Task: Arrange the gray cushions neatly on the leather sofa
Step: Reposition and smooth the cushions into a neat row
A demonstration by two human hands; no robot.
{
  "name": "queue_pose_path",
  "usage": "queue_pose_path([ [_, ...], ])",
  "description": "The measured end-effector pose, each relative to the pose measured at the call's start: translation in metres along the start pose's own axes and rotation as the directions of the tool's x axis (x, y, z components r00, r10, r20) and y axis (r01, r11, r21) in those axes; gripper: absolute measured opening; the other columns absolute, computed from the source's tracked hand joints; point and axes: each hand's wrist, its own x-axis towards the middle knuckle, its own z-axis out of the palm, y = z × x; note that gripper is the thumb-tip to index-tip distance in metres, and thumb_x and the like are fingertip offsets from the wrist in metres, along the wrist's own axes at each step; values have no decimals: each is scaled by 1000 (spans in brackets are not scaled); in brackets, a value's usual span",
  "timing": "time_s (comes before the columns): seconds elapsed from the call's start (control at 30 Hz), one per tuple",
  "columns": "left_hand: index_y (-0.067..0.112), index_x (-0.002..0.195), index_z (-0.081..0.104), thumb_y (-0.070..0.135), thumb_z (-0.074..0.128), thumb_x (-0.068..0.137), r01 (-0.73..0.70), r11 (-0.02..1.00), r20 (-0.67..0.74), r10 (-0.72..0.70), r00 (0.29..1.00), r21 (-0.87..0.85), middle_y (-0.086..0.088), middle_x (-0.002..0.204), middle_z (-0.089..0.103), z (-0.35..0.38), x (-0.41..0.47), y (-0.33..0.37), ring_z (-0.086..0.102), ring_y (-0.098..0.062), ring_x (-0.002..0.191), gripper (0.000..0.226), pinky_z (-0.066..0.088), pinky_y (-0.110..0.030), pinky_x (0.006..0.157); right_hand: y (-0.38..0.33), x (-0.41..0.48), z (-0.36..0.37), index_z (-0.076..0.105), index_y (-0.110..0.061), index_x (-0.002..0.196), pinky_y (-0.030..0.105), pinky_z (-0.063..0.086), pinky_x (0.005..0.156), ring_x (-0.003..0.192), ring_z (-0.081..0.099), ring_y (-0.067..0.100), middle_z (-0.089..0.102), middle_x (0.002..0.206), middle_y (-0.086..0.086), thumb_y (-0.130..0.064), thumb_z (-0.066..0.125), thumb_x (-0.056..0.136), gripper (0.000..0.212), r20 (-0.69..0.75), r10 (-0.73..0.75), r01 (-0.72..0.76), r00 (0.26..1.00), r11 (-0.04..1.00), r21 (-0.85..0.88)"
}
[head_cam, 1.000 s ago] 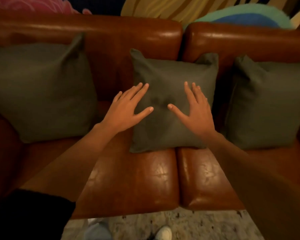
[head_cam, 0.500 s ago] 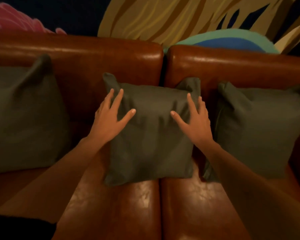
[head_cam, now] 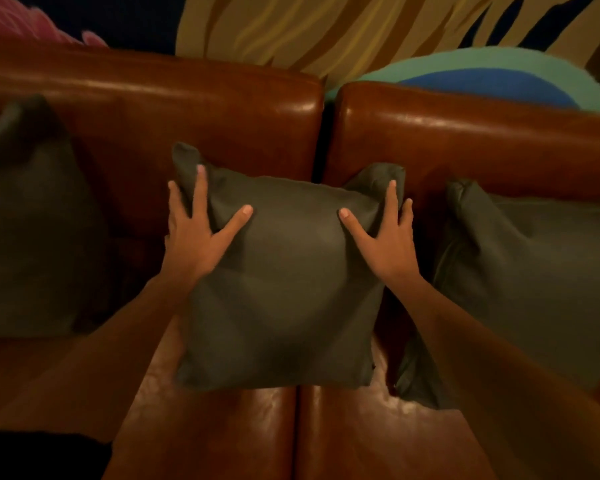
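Left cushion and right cushion are edge-cropped.

Broad tan and yellow stripes sweep across a dark backdrop; a teal shape with a blue centre sits at right; a pink form shows at far left.

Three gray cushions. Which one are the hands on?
The middle cushion: left hand and right hand press its top corners. Left cushion and right cushion have no hand on them.
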Motion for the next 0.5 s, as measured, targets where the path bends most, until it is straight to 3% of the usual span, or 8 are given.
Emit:
queue_pose_path([
  [0.07,61,133,-19,87,44,58,165,982,39,-163,986,-88,-13,157,1,5,2,0,13,-37,141,101,15,-53,112,4,6,3,-16,-47,143,56,17,112,145,5,32,-7,159,8,-86,46,61,110,63,59,-64,996,996,66],
  [0.13,61,131,-21,91,41,57,228,972,79,-223,972,-63,-12,155,17,10,6,-1,25,-38,137,101,19,-51,112,8,12,6,-19,-48,141,56,17,111,145,7,34,-4,159,10,-89,43,56,113,103,77,-85,992,994,71],
  [0.27,59,132,-21,92,40,58,259,962,70,-254,965,-82,-11,154,21,14,14,-1,28,-38,136,102,20,-51,113,9,23,11,-20,-50,140,57,16,111,144,7,35,-6,158,12,-91,41,53,114,111,98,-109,989,989,100],
  [0.5,55,139,-9,76,35,79,192,961,-55,-206,977,-197,-13,148,35,26,6,7,32,-38,133,77,20,-47,111,9,18,20,-5,-41,148,49,25,109,135,30,35,23,153,11,-81,44,72,99,-55,-4,11,998,991,135],
])
